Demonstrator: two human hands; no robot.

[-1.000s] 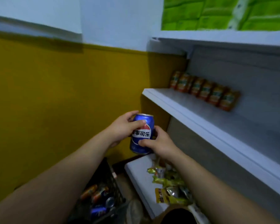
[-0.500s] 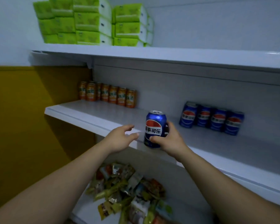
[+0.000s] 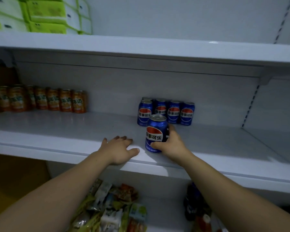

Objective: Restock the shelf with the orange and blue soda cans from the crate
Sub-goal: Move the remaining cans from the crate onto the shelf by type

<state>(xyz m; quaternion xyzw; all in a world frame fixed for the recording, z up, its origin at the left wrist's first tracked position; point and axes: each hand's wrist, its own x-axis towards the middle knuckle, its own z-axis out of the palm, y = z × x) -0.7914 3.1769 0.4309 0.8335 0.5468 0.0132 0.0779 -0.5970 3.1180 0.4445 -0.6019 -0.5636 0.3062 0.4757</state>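
— While the white middle shelf (image 3: 57,131) is faced, what is held in the right hand (image 3: 172,146)?

— A blue Pepsi can (image 3: 156,131) is gripped upright, with the thumb laid across its front near the base and the fingers wrapped behind. It is placed over the front part of that shelf, about midway along. Whether its base touches the shelf cannot be told.

— And the left hand (image 3: 119,148)?

— It is laid palm down on the shelf's front edge, just left of the can, with fingers loosely spread and nothing held.

— What else is kept on that shelf?

— At the back of it, directly behind the held can, a row of blue Pepsi cans (image 3: 173,113) is lined up, with one more can seen behind the leftmost. Toward the shelf's left end, a row of orange soda cans (image 3: 52,100) is stood, well apart from the blue ones.

— Above and below it?

— Green tissue packs (image 3: 40,15) are stacked on the upper shelf (image 3: 141,46), at the left. Below the middle shelf, mixed snack packets (image 3: 110,206) are piled, and dark bottles (image 3: 192,201) are seen dimly to their right.
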